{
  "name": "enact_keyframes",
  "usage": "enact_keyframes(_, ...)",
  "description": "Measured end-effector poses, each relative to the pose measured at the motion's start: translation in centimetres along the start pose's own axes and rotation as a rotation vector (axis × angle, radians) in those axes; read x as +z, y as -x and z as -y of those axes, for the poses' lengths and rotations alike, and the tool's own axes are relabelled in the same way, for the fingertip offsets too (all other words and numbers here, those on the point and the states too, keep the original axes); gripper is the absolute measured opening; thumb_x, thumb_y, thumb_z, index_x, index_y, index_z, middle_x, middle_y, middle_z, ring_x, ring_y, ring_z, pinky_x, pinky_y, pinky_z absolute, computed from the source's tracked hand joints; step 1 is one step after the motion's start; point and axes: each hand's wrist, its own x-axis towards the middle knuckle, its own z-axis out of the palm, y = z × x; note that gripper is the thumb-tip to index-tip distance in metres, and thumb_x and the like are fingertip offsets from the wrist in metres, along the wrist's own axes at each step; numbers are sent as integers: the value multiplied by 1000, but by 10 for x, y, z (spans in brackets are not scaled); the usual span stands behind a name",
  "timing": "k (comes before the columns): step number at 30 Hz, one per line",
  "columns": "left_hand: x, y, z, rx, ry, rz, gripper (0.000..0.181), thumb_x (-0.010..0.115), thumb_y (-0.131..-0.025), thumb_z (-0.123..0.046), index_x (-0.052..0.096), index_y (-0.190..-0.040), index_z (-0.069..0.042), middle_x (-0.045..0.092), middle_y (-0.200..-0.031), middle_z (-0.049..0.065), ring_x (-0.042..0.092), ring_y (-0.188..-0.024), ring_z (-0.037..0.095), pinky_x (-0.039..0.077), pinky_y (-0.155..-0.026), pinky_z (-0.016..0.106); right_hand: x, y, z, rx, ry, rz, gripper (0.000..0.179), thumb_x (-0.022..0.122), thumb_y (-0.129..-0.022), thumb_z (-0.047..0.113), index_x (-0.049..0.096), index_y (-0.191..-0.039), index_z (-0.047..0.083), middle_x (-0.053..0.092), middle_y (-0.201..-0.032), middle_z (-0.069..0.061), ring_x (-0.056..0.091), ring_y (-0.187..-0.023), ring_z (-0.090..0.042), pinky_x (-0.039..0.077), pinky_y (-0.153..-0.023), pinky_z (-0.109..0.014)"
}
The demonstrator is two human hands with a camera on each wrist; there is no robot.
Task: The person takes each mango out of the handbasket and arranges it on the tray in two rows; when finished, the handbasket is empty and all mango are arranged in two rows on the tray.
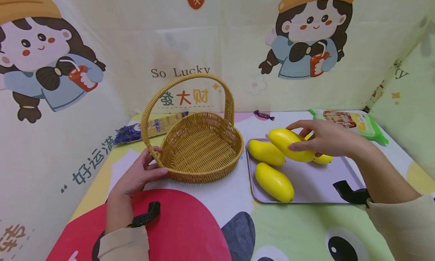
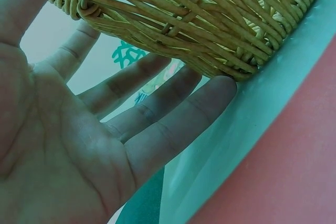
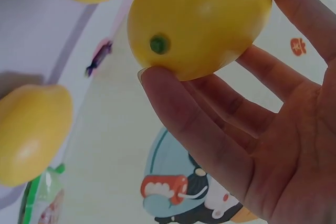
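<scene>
In the head view, a round wicker basket point(image 1: 204, 178) with a tall arched handle stands left of centre, with nothing inside it. My left hand point(image 1: 141, 172) holds its left side, thumb by the front rim and fingers about the foot of the handle. The left wrist view shows fingertips against the woven wall point(image 2: 210, 30). My right hand point(image 1: 326, 138) grips a yellow mango point(image 1: 287, 142) above the tray, thumb on the near side and fingers over the top. Its green stem end shows in the right wrist view. More mangoes point(image 1: 274, 182) lie on the lilac tray point(image 1: 319, 189), some partly behind the right hand.
Behind the basket lies a blue and clear packet point(image 1: 153, 128) of what looks like pasta. A purple wrapped candy point(image 1: 264, 115) sits behind the tray. A green-edged food packet point(image 1: 353, 123) rests at the back right. A printed cloth wall point(image 1: 238, 53) closes off the back.
</scene>
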Motion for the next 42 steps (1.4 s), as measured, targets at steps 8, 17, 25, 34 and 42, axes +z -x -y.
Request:
enact_keyframes(8, 0, 2, -1, -19, 12, -4, 63, 74, -95, -12, 34, -143, -19, 36, -159, 20, 63, -124, 12, 58, -92, 26, 7, 13, -21, 40, -10, -28, 77, 75, -89, 54, 49, -149, 12, 62, -128, -27, 64, -73, -18, 58, -63, -35)
enact_keyframes(17, -2, 2, -3, -19, -12, -9, 64, 75, -94, -14, 34, -143, -20, 33, -160, 17, 61, -127, 14, 57, -93, 25, 19, 26, -39, 103, -17, -21, 83, 75, -90, 53, 44, -149, 5, 63, -119, -28, 62, -69, -19, 57, -61, -36)
enact_keyframes(25, -1, 3, -2, -17, -3, -2, 64, 75, -95, -15, 34, -143, -22, 33, -162, 18, 60, -129, 16, 57, -93, 25, 31, 39, -49, 168, 6, -7, 85, 74, -90, 53, 42, -149, 1, 63, -111, -23, 59, -67, -21, 53, -58, -35)
enact_keyframes(34, -1, 3, 1, -30, -15, -5, 65, 75, -95, -16, 33, -144, -22, 34, -161, 18, 60, -128, 14, 57, -93, 25, 44, 43, -64, 211, 25, -3, 86, 76, -88, 54, 44, -146, -3, 62, -108, -28, 58, -69, -22, 54, -60, -35)
enact_keyframes(42, 0, 1, 0, -30, -9, -8, 65, 75, -95, -16, 34, -144, -23, 34, -162, 18, 60, -128, 13, 57, -93, 26, 53, 44, -75, 238, 59, -4, 88, 77, -86, 54, 46, -143, -6, 64, -103, -26, 58, -75, -25, 53, -61, -35)
